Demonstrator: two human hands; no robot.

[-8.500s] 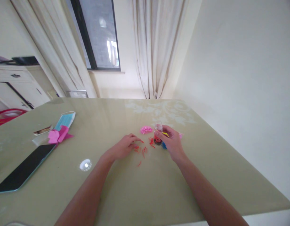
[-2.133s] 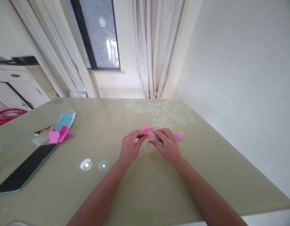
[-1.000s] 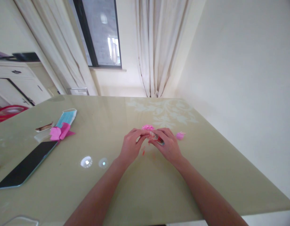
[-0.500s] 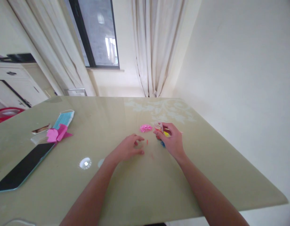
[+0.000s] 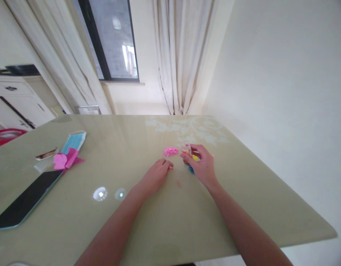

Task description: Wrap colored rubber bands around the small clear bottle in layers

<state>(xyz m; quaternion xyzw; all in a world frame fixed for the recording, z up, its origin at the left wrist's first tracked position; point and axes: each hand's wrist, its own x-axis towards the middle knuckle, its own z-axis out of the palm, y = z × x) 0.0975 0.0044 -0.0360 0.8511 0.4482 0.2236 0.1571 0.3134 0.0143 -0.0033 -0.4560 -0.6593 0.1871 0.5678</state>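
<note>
My right hand [image 5: 203, 165] grips a small clear jar [image 5: 186, 149] with red bits inside, holding it upright between thumb and fingers. To the left of it, my left hand [image 5: 157, 174] is closed at the tabletop, its fingertips pinching a small thin red piece [image 5: 171, 168]. A heap of pink bits [image 5: 171, 151] lies just beyond the left fingers. Yellow bits [image 5: 196, 158] and blue bits [image 5: 191, 169] show beside the right hand, partly hidden by it.
On the left of the glossy table [image 5: 159, 236] lie a black tablet-like slab [image 5: 28, 199], crumpled pink paper [image 5: 66, 159], a blue face mask [image 5: 75, 141] and a small brown packet [image 5: 47, 153]. A white wall [image 5: 292, 111] borders the table's right side.
My left hand has moved slightly right and closed its fingers on the thin red piece, which lay on the table before. My right hand holds the jar in the same place.
</note>
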